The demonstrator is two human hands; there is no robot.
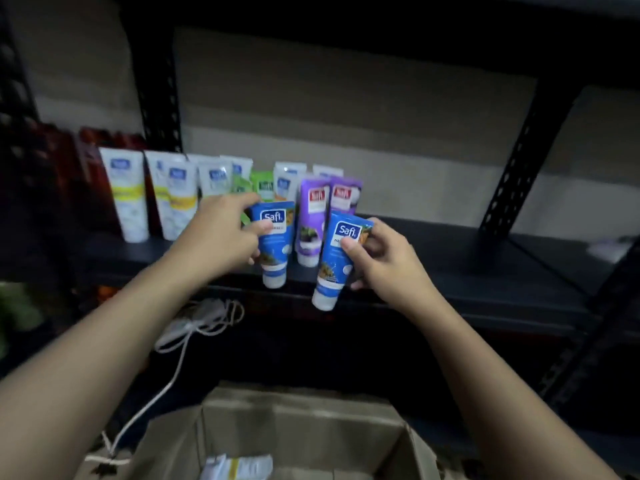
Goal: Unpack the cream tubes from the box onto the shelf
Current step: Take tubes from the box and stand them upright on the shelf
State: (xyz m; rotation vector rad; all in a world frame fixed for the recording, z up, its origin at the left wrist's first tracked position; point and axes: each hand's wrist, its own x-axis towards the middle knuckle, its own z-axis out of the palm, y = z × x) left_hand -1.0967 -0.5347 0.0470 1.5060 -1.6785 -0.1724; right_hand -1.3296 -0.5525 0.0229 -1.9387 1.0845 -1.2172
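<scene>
My left hand (221, 233) grips a blue cream tube (275, 242), cap down, at the front edge of the dark shelf (450, 268). My right hand (384, 261) holds a second blue tube (337, 261), tilted, cap down, just in front of the shelf edge. Behind them stand two purple tubes (313, 220), green tubes (261, 185) and several white tubes (126, 195), some with yellow bands. The open cardboard box (304, 420) sits below, with a white and yellow tube (239, 465) lying inside.
Black perforated uprights (519, 168) frame the shelf bay. The shelf surface to the right of the tubes is bare. A white cable (194, 327) hangs on the lower level left of the box. Dark red packages (69, 161) stand at the far left.
</scene>
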